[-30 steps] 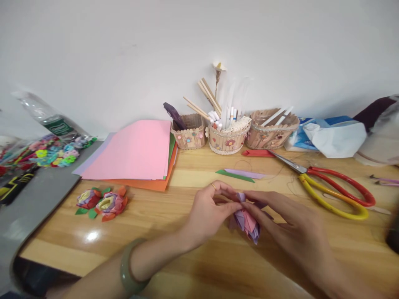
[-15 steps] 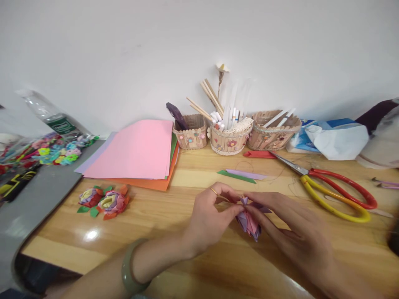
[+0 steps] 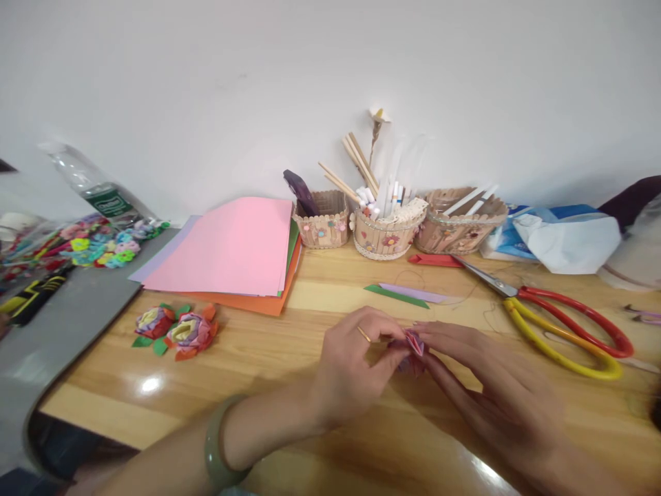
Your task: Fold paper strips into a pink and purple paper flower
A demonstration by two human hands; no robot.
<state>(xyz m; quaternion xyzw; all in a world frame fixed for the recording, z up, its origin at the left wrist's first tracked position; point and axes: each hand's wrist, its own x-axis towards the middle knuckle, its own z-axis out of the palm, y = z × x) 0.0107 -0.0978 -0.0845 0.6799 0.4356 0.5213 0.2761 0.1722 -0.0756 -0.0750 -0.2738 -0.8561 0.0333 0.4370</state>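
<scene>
Two bare hands meet over a wooden counter [image 3: 268, 372], just left of a pair of scissors [image 3: 562, 324] with red and yellow handles. Between the hands is a small folded paper flower [image 3: 414, 342], pink on top and lilac beneath, mostly hidden by fingers. I cannot tell whether it rests on the counter or is held just off it.

The left hand [image 3: 356, 365], with a ring on one finger and a green bangle at the wrist, has its grip pinched on the flower's left edge. The right hand [image 3: 490, 386] has its grip pressed on the right edge, fingers long and flat.

The step looks like tucking or creasing a petal layer. A further fold would seem to call for light, exact fingertip pressure, since thin paper crushes or springs open easily.

Far left of the scissors lie two finished paper flowers [image 3: 178, 329].
</scene>
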